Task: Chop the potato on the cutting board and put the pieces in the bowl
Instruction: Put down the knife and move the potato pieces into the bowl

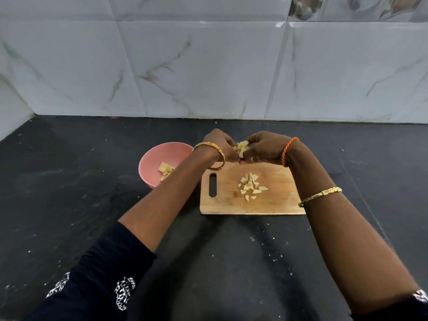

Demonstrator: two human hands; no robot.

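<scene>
Yellow potato bits (241,148) sit cupped between the left hand (218,144) and right hand (264,148), both closed round them at the far edge of the cutting board (275,200). More bits (250,185) lie mid-board. On the way left to the pink bowl (157,158), some could slip out.

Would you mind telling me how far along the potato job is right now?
Done: potato chopped, with some pieces already in the pink bowl. In hand: left hand and right hand together cup a batch of pieces above the cutting board. Left: the pile on the board.
</scene>
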